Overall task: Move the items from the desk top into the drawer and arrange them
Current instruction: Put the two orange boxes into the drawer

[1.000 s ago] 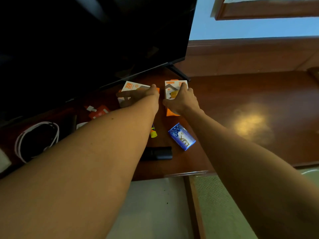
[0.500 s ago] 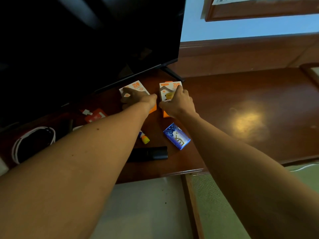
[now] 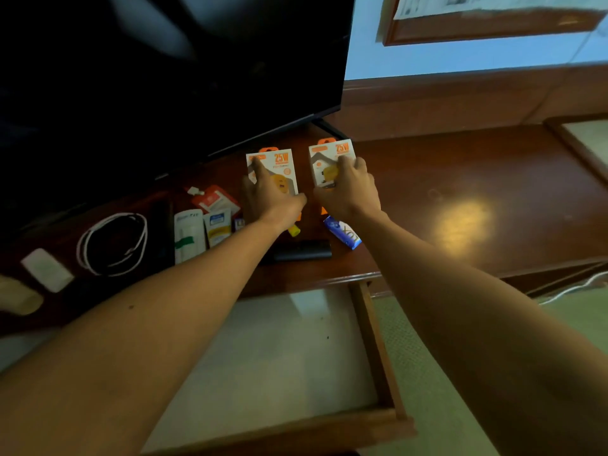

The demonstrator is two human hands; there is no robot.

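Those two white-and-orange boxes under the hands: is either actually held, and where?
Each hand lies on one white-and-orange 25W charger box: left hand on the left box, right hand on the right box, lower halves. Grip unclear.
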